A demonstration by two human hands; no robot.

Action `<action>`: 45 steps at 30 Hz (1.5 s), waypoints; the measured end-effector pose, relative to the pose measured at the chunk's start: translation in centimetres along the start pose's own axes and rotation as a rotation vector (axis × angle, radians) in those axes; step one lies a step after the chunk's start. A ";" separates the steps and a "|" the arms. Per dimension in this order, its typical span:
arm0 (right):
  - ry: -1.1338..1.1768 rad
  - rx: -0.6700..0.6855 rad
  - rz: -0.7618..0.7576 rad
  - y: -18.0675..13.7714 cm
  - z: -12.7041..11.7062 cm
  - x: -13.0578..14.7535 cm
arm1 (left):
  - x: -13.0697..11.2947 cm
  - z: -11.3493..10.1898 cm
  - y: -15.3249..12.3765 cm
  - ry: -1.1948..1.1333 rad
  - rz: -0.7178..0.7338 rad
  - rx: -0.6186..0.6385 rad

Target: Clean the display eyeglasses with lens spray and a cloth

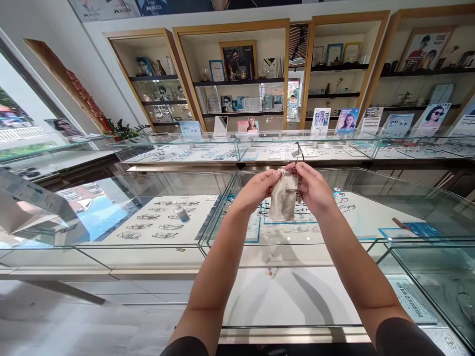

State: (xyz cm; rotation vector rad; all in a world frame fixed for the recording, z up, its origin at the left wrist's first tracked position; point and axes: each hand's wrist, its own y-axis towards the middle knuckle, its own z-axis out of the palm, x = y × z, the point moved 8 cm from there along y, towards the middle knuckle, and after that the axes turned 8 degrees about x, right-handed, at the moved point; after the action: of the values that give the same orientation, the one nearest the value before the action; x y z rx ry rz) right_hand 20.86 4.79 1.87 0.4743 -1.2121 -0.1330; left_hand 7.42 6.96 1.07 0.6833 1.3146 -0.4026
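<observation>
A beige cloth (282, 200) hangs over the glass display case, pinched at its top by my left hand (259, 190). My right hand (314, 185) is closed on a pair of glasses (298, 151), with a thin dark temple sticking up above the fingers. The cloth lies against the glasses and hides most of the frame and lenses. Both hands are close together, held up in front of me.
Below is a glass display case (378, 198) with rows of glasses inside. A small white bottle (181, 212) stands on the glass to the left. Across the aisle runs another glass counter (208, 151) with upright cards. Framed shelves (239, 81) line the wall.
</observation>
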 end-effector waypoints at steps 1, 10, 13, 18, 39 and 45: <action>0.002 0.004 0.000 0.0 0.1 -0.1 | 0.2 0.3 -0.1 -0.017 0.007 0.000; -0.044 0.062 -0.018 -0.2 0.8 -0.3 | 1.0 2.1 -0.7 -0.079 0.003 0.018; -0.084 0.063 -0.036 -0.3 0.8 -0.2 | 1.4 2.2 -0.8 -0.076 -0.015 0.022; -0.052 0.051 -0.063 -0.3 0.9 -0.3 | 1.4 2.5 -0.9 -0.102 0.046 -0.018; 0.038 -0.001 -0.130 -1.1 1.7 0.1 | 0.3 3.5 -2.1 -0.020 0.035 0.011; 0.013 -0.022 -0.141 -1.2 1.5 0.0 | 1.0 3.2 -1.8 0.012 0.040 0.006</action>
State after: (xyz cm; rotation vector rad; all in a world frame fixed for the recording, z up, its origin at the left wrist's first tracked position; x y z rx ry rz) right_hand 19.62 3.29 1.73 0.5411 -1.1634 -0.2631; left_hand 8.89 3.58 0.05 0.7167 1.3100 -0.3708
